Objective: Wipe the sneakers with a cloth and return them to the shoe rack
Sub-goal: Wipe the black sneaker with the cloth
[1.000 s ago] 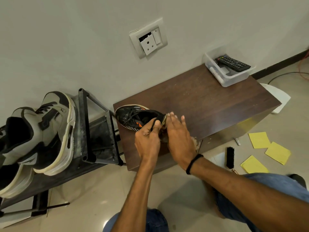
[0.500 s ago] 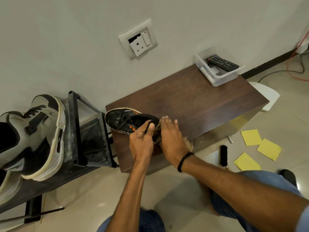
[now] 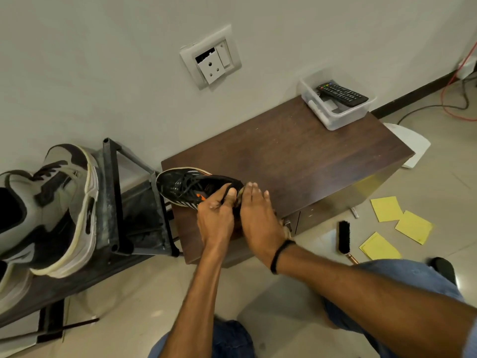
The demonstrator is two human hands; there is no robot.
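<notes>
A black sneaker [image 3: 184,186] with orange and white marks lies on the near left corner of a dark wooden cabinet [image 3: 296,156], toe pointing left. My left hand [image 3: 216,215] grips its collar near the heel, thumb and fingers curled over the opening. My right hand [image 3: 258,218] lies flat with straight fingers against the heel end, pressing a brownish cloth [image 3: 285,228] that shows only as a fringe under the palm. A black metal shoe rack [image 3: 113,197] stands to the left and carries grey-and-black sneakers [image 3: 56,202].
A clear plastic tub [image 3: 335,117] with a black remote [image 3: 342,94] sits at the cabinet's far right corner. On the tiled floor to the right lie a black shoe brush [image 3: 344,237], yellow paper sheets [image 3: 400,223], a white board [image 3: 413,146] and cables [image 3: 459,104]. A wall socket [image 3: 211,60] is above.
Both hands stay on the heel end of the black sneaker, the right hand shifting slightly over it. The camera view has drifted, so the scene sits more to the left.
</notes>
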